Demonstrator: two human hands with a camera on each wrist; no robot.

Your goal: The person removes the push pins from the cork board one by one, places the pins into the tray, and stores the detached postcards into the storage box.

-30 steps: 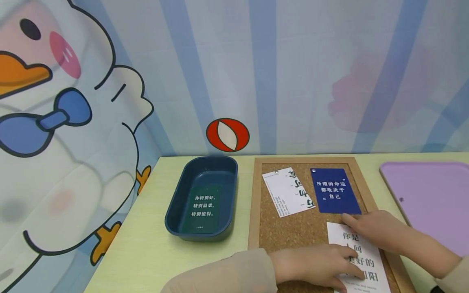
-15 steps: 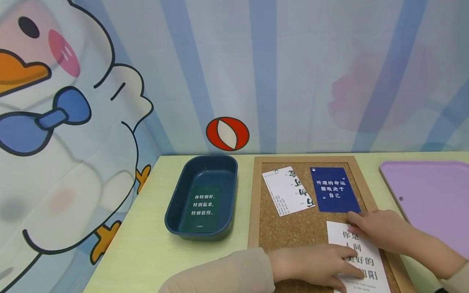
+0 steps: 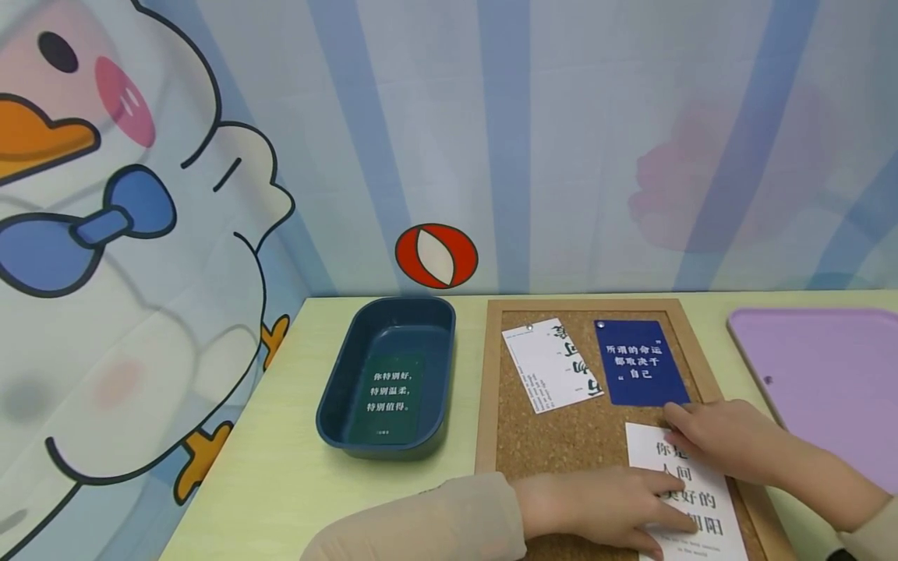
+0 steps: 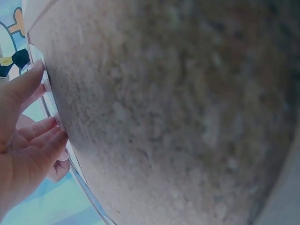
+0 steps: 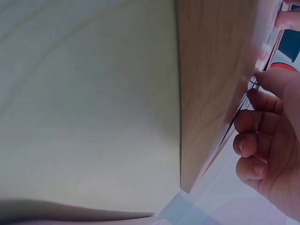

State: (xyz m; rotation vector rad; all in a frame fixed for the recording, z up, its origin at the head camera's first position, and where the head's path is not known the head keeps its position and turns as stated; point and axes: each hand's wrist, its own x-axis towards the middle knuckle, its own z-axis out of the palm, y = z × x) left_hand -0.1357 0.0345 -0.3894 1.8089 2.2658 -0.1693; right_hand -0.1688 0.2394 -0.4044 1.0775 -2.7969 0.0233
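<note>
A white card (image 3: 719, 510) with black Chinese lettering lies on the cork board (image 3: 554, 444), near its right side. My left hand (image 3: 603, 506) rests across the card's left part, its fingers spread fairly straight; in the left wrist view, the left fingertips (image 4: 58, 136) touch the card's edge. My right hand (image 3: 733, 440) is at the card's top, thumb and index finger close together on a small glinting thing that looks like a pushpin (image 5: 253, 81), mostly hidden by the fingers. The other right fingers curl in. A blue card (image 3: 641, 362) and another white card (image 3: 550, 366) are pinned above.
Left of the board stands a dark blue tray (image 3: 326, 397) with a green card (image 3: 386, 401) in it. A purple tray (image 3: 828, 366) lies to the right. Behind the pale yellow table (image 3: 266, 467) hangs a cartoon-printed cloth (image 3: 561, 156).
My right thumb has moved slightly right, and the right hand has shifted a little at the card's top. The left hand and the cards stay nearly still.
</note>
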